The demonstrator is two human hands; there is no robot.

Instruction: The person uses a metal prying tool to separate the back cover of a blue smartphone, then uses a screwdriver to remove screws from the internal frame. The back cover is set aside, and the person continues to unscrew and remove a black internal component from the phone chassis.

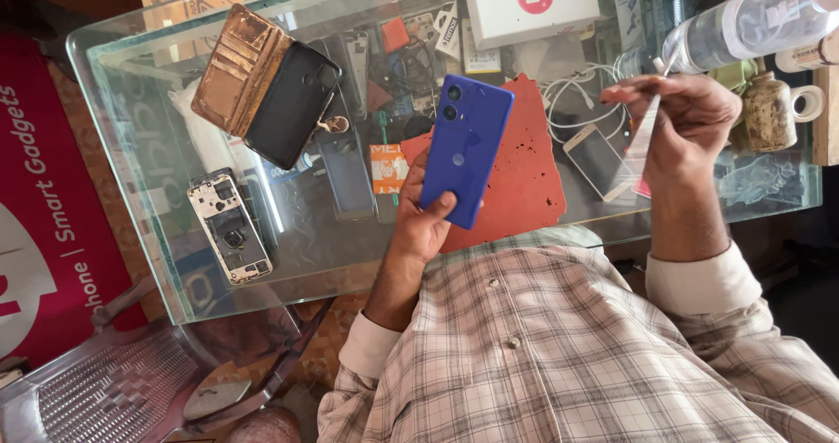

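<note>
Well to the left of the phone grip, a stripped phone frame and an opened brown wallet case are lying on the glass table; the left hand is clasping a blue phone back-up, thumb pressing its lower edge, above a red mat; further right, the right hand is pinching a clear screen protector, hanging below the fingers, near a plastic bottle.

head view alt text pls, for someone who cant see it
A person's left hand holds a blue phone back-up over a glass table, while the right hand pinches a clear film strip. A worn wallet case lies nearby.
</note>
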